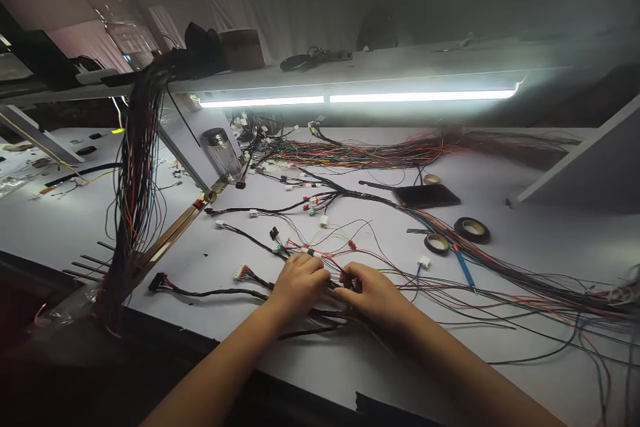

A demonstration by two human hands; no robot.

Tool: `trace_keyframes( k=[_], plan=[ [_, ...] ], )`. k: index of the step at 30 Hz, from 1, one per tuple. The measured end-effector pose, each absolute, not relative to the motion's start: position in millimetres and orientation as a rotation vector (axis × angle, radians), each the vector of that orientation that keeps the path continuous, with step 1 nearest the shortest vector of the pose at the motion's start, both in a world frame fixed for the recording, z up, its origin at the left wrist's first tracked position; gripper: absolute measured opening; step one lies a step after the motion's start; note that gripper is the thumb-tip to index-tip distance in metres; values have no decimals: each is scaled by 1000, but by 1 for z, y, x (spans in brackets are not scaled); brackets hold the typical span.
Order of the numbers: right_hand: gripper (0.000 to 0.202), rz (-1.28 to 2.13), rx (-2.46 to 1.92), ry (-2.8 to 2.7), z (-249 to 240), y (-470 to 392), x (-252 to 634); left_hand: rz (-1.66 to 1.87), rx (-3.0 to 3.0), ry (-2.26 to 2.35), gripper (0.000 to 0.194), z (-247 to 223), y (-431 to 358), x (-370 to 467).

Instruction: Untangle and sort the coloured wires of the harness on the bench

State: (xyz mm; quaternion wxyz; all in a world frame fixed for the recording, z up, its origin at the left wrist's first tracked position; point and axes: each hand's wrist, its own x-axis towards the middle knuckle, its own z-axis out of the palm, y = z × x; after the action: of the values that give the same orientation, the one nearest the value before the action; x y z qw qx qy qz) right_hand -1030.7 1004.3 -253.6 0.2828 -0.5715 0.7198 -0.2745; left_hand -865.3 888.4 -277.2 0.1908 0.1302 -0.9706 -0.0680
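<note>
My left hand point(300, 283) is closed on a wire bundle near the table's front edge. Just to its right, my right hand point(367, 290) pinches the same bundle between thumb and fingers. Taped branches run out left of the hands, one ending in a black connector point(159, 282), another in a white connector point(240, 272). Loose thin wires point(450, 287) spread to the right. Behind the hands lies a second harness point(365, 195) with a wrapped trunk and several small connectors.
Black tape rolls point(472, 229), a blue pen-like tool point(464, 265) and a dark phone-like slab point(427, 195) lie right of the hands. At the left, a wire bundle point(140, 160) hangs from the shelf beside a glass bottle point(223, 155). A lit tube point(420, 97) runs under the shelf.
</note>
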Motion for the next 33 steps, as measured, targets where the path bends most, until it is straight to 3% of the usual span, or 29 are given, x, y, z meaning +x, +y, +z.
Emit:
trace_keyframes(
  k=[3, 5, 10, 13, 15, 18, 20, 23, 27, 33],
  plan=[
    [6, -695, -1739, 2021, -253, 1000, -1024, -92, 332, -2641, 16, -281, 891, -866],
    [11, -811, -1785, 1973, -253, 999, -1024, -20, 446, -2546, 23, -285, 888, -861],
    [16, -1238, -1298, 1717, -261, 1007, -1037, -33, 1014, -2369, 42, -291, 866, -834],
    [26, -1347, -1037, 1513, -266, 1012, -1043, -402, 1018, -2348, 25, -283, 864, -826],
    [31, -1338, -971, 1428, -268, 1013, -1043, -842, 932, -2297, 17, -273, 872, -832],
    [31, -1259, -1048, 1353, -268, 1013, -1041, -1757, 943, -1826, 31, -256, 890, -849],
    [29, -1228, -1182, 1336, -268, 1013, -1042, -2143, 902, -1379, 39, -248, 898, -861],
    [27, -1345, -1184, 1362, -269, 1014, -1048, -2201, 823, -1022, 35, -246, 903, -871],
    [26, -1405, -1043, 1383, -268, 1017, -1054, -2185, 793, -880, 30, -253, 903, -873],
    [30, -1323, -1220, 1428, -264, 1015, -1051, -2378, 735, -1443, 32, -262, 919, -882]
  ],
)
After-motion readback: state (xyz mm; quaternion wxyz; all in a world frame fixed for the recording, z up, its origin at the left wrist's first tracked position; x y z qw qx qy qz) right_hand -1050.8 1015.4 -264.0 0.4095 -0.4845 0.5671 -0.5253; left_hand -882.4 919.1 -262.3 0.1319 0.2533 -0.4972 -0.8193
